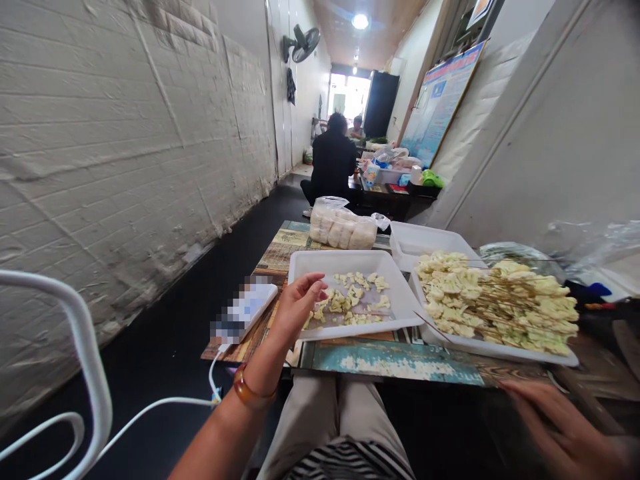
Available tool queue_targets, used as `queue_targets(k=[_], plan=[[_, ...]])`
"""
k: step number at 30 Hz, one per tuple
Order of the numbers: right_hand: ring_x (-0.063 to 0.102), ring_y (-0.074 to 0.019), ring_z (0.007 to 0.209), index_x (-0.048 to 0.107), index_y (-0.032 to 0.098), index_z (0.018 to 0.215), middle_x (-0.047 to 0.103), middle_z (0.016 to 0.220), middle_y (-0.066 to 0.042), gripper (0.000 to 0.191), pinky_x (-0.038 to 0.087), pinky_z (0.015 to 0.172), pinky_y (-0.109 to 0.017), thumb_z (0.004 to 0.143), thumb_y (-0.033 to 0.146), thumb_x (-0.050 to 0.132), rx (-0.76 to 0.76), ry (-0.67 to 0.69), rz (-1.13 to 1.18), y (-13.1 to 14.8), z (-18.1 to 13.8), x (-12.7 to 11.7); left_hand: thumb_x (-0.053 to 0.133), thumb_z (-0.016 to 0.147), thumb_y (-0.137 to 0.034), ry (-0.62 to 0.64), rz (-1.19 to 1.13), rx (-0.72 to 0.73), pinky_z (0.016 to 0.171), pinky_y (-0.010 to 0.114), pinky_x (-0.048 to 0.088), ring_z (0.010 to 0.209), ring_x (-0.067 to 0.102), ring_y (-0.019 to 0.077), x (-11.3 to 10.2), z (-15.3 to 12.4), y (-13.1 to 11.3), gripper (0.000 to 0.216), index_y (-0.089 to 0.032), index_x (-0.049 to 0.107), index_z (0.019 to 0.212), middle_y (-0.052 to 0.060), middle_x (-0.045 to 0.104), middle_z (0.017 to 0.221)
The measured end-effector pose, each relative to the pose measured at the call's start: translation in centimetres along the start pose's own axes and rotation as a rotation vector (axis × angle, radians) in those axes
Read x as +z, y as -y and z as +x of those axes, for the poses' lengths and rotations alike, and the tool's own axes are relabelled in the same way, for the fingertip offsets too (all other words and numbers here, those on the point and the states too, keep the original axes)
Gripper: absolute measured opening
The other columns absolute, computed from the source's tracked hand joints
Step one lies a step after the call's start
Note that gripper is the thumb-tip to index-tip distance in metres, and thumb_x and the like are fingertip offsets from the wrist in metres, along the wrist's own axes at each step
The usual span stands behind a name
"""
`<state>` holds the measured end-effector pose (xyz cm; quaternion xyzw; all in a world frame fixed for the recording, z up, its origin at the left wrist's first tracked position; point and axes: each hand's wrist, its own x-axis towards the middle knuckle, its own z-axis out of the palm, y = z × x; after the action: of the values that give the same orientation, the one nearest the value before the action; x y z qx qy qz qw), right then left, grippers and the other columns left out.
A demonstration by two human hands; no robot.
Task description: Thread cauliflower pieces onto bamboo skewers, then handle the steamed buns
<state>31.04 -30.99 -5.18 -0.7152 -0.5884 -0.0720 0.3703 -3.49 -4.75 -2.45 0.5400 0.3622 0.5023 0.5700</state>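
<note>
My left hand (301, 298) hovers over the left rim of a white plastic tray (406, 321). Its fingers are loosely curled, and nothing shows between them and the thumb. Inside that tray lie loose cauliflower florets (340, 302). Low at the right, beside the table's front edge, is my right hand (560, 423), smeared by motion; whether its pinched-looking fingertips hold anything is unclear. Between the hands, a second white tray (520, 353) bears a heap of skewered cauliflower (530, 303), the sticks pointing inward. One thin skewer (434, 327) crosses its left corner.
A bagged pack of pale rolls (344, 227) and another white tray (425, 238) stand behind. At left lies a white device (250, 313) with a cable (165, 401), partly blurred. Farther off, a person in black (334, 160) sits by a loaded table.
</note>
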Motion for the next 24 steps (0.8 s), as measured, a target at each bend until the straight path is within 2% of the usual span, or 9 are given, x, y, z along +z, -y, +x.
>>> queue_targets(k=[2, 6, 11, 13, 16, 19, 22, 24], plan=[[0.066, -0.0267, 0.093, 0.068, 0.028, 0.102, 0.069, 0.102, -0.008, 0.023, 0.053, 0.083, -0.04, 0.088, 0.04, 0.055, -0.062, 0.065, 0.079, 2.6, 2.1, 1.6, 0.068, 0.076, -0.044, 0.004, 0.005, -0.013, 0.064, 0.024, 0.046, 0.074, 0.061, 0.0141, 0.1, -0.1, -0.2, 0.042, -0.015, 0.065, 0.106, 0.006, 0.067, 0.09], [0.064, -0.0218, 0.089, 0.066, 0.026, 0.103, 0.067, 0.096, -0.005, 0.02, 0.05, 0.08, -0.036, 0.093, 0.032, 0.05, -0.216, 0.08, 0.168, 7.1, 4.8, 5.9, 0.073, 0.071, -0.041, 0.042, 0.016, -0.031, 0.069, 0.025, 0.045, 0.078, 0.061, 0.015, 0.4, -0.5, -0.7, 0.042, -0.014, 0.068, 0.103, 0.006, 0.069, 0.091], [0.064, -0.0199, 0.088, 0.066, 0.026, 0.104, 0.065, 0.095, -0.004, 0.02, 0.049, 0.08, -0.034, 0.094, 0.032, 0.05, -0.257, 0.089, 0.234, 9.2, 5.2, 9.3, 0.076, 0.068, -0.039, 0.149, 0.009, -0.026, 0.074, 0.026, 0.043, 0.082, 0.06, 0.0156, 0.6, -1.0, -1.2, 0.039, -0.014, 0.071, 0.097, 0.006, 0.069, 0.088], [0.064, -0.0203, 0.088, 0.066, 0.025, 0.104, 0.065, 0.095, -0.004, 0.021, 0.049, 0.081, -0.034, 0.094, 0.032, 0.05, -0.256, 0.115, 0.253, 9.3, 5.1, 9.8, 0.077, 0.068, -0.039, 0.163, -0.015, -0.026, 0.075, 0.026, 0.043, 0.082, 0.059, 0.0152, 0.6, -1.0, -1.3, 0.036, -0.014, 0.071, 0.094, 0.005, 0.069, 0.087], [0.064, -0.0203, 0.089, 0.067, 0.024, 0.104, 0.066, 0.096, -0.005, 0.021, 0.049, 0.081, -0.033, 0.094, 0.032, 0.049, -0.233, 0.164, 0.279, 9.6, 5.0, 10.0, 0.074, 0.07, -0.04, 0.167, -0.04, -0.034, 0.069, 0.024, 0.041, 0.07, 0.056, 0.0118, 0.3, -1.0, -1.4, 0.029, -0.013, 0.068, 0.078, 0.002, 0.065, 0.072], [0.065, -0.0189, 0.087, 0.067, 0.024, 0.101, 0.067, 0.097, -0.005, 0.021, 0.051, 0.076, -0.029, 0.094, 0.032, 0.049, -0.196, 0.295, 0.323, 10.6, 5.1, 9.7, 0.072, 0.071, -0.041, 0.176, -0.037, -0.03, 0.063, 0.023, 0.038, 0.059, 0.05, 0.0092, 0.2, -0.9, -1.4, 0.03, -0.014, 0.061, 0.067, -0.001, 0.058, 0.061], [0.065, -0.0173, 0.082, 0.067, 0.025, 0.101, 0.069, 0.096, -0.004, 0.021, 0.052, 0.07, -0.027, 0.093, 0.032, 0.05, -0.172, 0.43, 0.365, 12.5, 5.9, 9.4, 0.072, 0.071, -0.042, 0.25, 0.014, -0.03, 0.061, 0.022, 0.036, 0.058, 0.047, 0.0087, 1.1, -0.7, -1.8, 0.031, -0.014, 0.06, 0.066, -0.001, 0.057, 0.059], [0.065, -0.0175, 0.082, 0.067, 0.024, 0.103, 0.07, 0.096, -0.004, 0.021, 0.051, 0.074, -0.027, 0.093, 0.032, 0.05, -0.174, 0.427, 0.408, 13.7, 6.9, 9.5, 0.07, 0.072, -0.042, 0.335, 0.068, -0.032, 0.061, 0.023, 0.036, 0.058, 0.047, 0.009, 2.4, -0.6, -2.3, 0.031, -0.013, 0.06, 0.066, -0.001, 0.056, 0.059]])
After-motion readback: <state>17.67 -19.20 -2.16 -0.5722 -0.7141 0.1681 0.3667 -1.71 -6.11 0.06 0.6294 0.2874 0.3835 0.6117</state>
